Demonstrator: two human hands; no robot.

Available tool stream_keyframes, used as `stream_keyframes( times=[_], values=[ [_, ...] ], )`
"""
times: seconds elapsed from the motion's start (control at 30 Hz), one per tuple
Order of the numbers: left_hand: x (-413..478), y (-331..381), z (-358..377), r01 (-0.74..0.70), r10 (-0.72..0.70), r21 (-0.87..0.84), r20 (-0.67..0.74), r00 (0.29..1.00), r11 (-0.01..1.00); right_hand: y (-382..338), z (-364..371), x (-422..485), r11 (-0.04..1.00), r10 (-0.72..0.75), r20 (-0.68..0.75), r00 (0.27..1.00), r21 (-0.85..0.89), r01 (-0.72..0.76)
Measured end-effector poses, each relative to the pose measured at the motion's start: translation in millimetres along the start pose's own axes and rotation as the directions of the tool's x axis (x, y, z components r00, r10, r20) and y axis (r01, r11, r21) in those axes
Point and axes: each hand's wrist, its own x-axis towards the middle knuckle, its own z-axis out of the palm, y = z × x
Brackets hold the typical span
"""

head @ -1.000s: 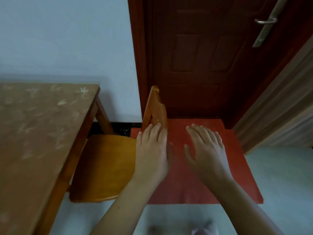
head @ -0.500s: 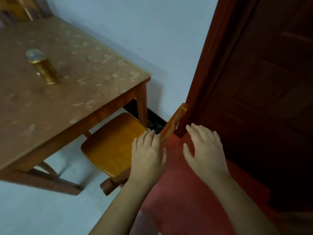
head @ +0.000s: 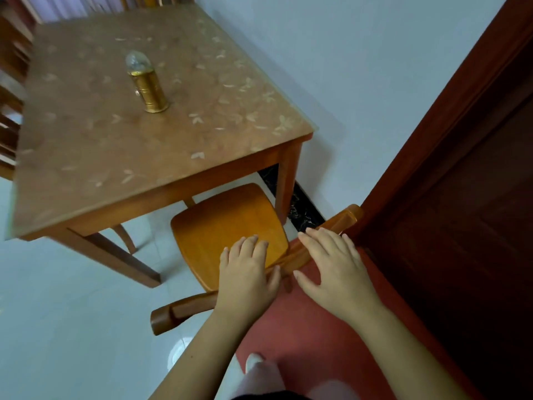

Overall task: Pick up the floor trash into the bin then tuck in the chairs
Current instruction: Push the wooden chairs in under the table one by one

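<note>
An orange wooden chair stands at the near side of the wooden table, its seat partly under the tabletop. Its backrest top rail runs from lower left to upper right in front of me. My left hand lies flat over the rail, fingers straight, reaching over the seat. My right hand rests on the rail further right, fingers straight and spread. No trash or bin is in view.
A gold cylindrical lamp with a glass dome stands on the table. A dark red door is at the right, a red mat under me. Another chair's back shows at the far left. A white wall lies beyond.
My view has swung left and up over the table, bringing the lamp into sight. Both hands stay on the chair's back rail, and the seat sits further under the table.
</note>
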Motion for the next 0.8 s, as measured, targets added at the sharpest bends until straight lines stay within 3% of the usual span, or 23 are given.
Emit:
stream_keyframes(
  times=[0.2, 0.4, 0.63, 0.8],
  values=[
    [-19.3, 9.1, 15.8, 0.179, -0.178, -0.077, 0.014, 0.984, 0.981, 18.7, 19.4, 13.4, 0.979, -0.199, 0.126, 0.972, 0.077, 0.191],
    [-30.1, 19.5, 27.3, 0.262, -0.253, 0.047, -0.138, 0.957, 0.964, 37.8, 32.1, 24.2, 0.899, -0.438, 0.207, 0.875, 0.1, 0.427],
    [-23.8, 25.8, 27.7, 0.35, -0.345, 0.024, -0.121, 0.931, 0.937, 43.6, 30.8, 42.3, 0.825, -0.562, 0.187, 0.806, 0.199, 0.529],
    [-20.3, 19.8, 28.9, 0.34, -0.336, 0.047, -0.077, 0.939, 0.939, 38.9, 35.0, 55.2, 0.806, -0.591, 0.234, 0.772, 0.229, 0.547]
  ],
)
